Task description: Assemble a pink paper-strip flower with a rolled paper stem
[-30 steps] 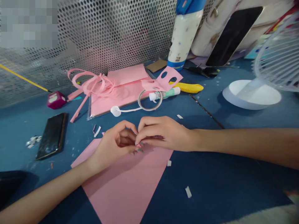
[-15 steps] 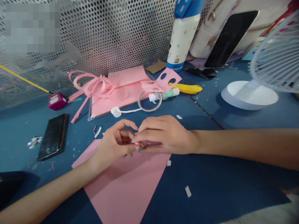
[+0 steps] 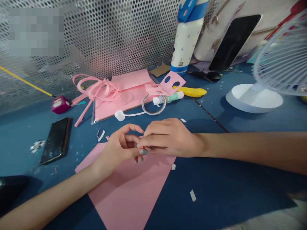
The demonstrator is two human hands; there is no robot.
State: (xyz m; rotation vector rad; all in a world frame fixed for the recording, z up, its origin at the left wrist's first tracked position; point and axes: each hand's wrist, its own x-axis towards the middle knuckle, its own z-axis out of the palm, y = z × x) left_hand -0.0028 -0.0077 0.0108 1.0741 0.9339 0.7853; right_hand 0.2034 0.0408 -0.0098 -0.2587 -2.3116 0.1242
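Observation:
My left hand (image 3: pixel 120 147) and my right hand (image 3: pixel 170 137) meet fingertip to fingertip above a large pink sheet (image 3: pixel 129 191) on the blue table. Both hands are closed in a pinch. Whatever lies between the fingertips is hidden by them. A tiny pink star-shaped piece (image 3: pixel 107 138) rests just beyond my left hand. Behind the hands are a roll of clear tape (image 3: pixel 143 105) and a white cord with a round end (image 3: pixel 119 115). Curled pink paper strips (image 3: pixel 96 89) lie on a pack of pink paper (image 3: pixel 115 108).
A dark phone (image 3: pixel 55 140) and a purple box (image 3: pixel 60 104) are at the left. Farther back stand a bottle (image 3: pixel 185 44), a propped phone (image 3: pixel 235 41) and a fan with a white base (image 3: pixel 254 99). A yellow cutter (image 3: pixel 194 92) lies by a glue stick (image 3: pixel 178 95).
My left fingers have shifted slightly, and the bit of pink seen between the fingertips is now covered. The whole view has moved a little.

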